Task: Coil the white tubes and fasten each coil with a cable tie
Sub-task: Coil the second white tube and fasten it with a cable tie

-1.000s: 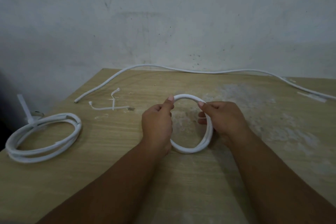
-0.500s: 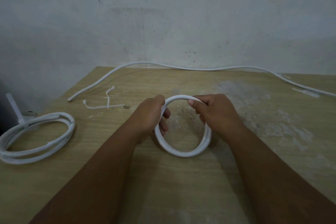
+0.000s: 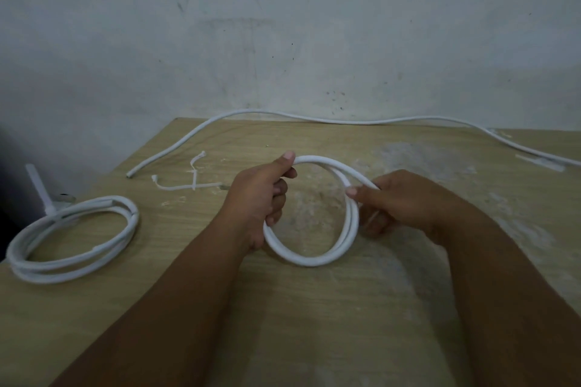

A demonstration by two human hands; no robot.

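Observation:
A small coil of white tube (image 3: 309,256) stands over the middle of the wooden table (image 3: 314,308), held between both hands. My left hand (image 3: 257,201) grips the coil's left side, thumb up on the top arc. My right hand (image 3: 399,201) pinches the right side, where a loose tube end lies against the loop. A larger white coil (image 3: 72,242) lies flat at the left with a cable tie tail (image 3: 37,185) sticking up from it. A long uncoiled white tube (image 3: 314,118) runs along the table's far edge. Two loose cable ties (image 3: 191,181) lie crossed at left of centre.
A stained grey wall rises right behind the table. A white strip (image 3: 540,162) lies at the far right beside the long tube. The table's left edge drops off just past the larger coil.
The view shifted. My hands have spread apart and the held coil has opened a little wider; my left thumb has come up onto the top arc and my right hand has slid down the right side.

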